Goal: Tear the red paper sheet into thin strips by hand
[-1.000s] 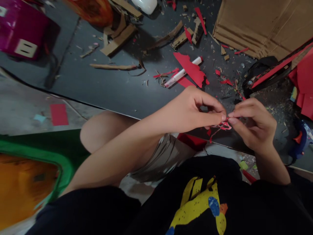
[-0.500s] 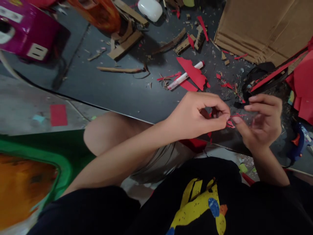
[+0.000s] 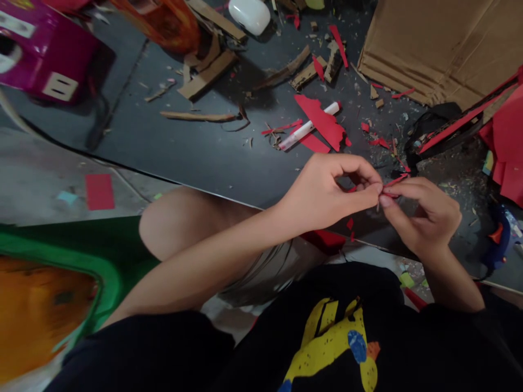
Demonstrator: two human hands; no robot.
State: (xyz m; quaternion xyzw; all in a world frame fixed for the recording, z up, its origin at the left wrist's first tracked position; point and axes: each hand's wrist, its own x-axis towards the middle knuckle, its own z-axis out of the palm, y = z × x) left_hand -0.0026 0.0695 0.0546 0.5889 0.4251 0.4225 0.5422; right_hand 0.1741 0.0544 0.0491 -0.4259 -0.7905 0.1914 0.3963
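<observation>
Red paper strip (image 3: 391, 181) pinched between thumb and forefinger of both hands, fingertips meeting. Thin, flimsy sliver, so fine tip grip suits it better than fist. Left hand (image 3: 327, 190) grip closed on one end, right hand (image 3: 425, 215) grip closed on other. Strip held in air just above near edge of dark counter (image 3: 196, 147), over lap. Beyond: white marker (image 3: 306, 128) partly under red paper scrap (image 3: 324, 121). Cardboard offcuts (image 3: 204, 76) and cardboard sheet (image 3: 429, 49) further back.

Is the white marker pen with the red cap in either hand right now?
No, the white marker pen lies on the dark tabletop, while the left hand and right hand pinch a thin red paper strip.
</observation>
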